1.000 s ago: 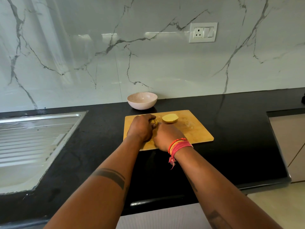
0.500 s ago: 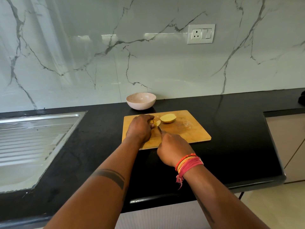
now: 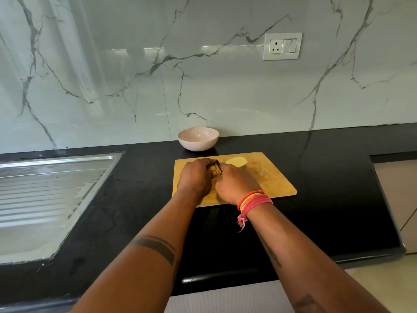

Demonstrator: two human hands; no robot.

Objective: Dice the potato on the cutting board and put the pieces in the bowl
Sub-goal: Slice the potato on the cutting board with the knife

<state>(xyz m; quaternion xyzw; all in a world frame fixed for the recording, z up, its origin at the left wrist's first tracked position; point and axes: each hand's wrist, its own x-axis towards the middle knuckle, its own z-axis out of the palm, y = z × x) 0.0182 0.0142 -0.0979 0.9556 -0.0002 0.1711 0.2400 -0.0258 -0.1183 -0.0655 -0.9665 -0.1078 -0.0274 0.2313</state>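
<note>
Counter (image 3: 316, 199): black stone, runs full width under everything; steel sink drainboard (image 3: 45, 188) off to the left, well apart from the work.
Wall (image 3: 203, 75): marbled white backsplash w/ socket plate (image 3: 282, 46) upper right.
Cutting board (image 3: 270, 179): wooden, flat on counter, centred in front of the person; prob. put there so both hands reach it w/o leaning.
Bowl (image 3: 198, 138): pale pink, just behind board's far left corner, not touching it; looks empty, so no pieces moved yet. Close placing likely meant for a short transfer.
Left hand (image 3: 196, 177): knuckles up, fingers curled down over a potato piece, pinning it to the board near the far left part. Piece itself almost fully hidden under the fingers. Grip looks closed round it, tips tucked, prob. to keep them off the edge.
Right hand (image 3: 237, 185): wrapped tight round the knife handle, handle hidden in the fist; sits just beside left hand, near touching.
Potato half (image 3: 236, 161): cut face up, lying free on board just past the right hand, touched by neither hand; waiting its turn, I'd guess.
Knife (image 3: 218, 168): only a short dark sliver of blade shows between the two hands, angled at the held piece. Can't tell if it's in the flesh.
Stage: early, dicing barely started by the look.
</note>
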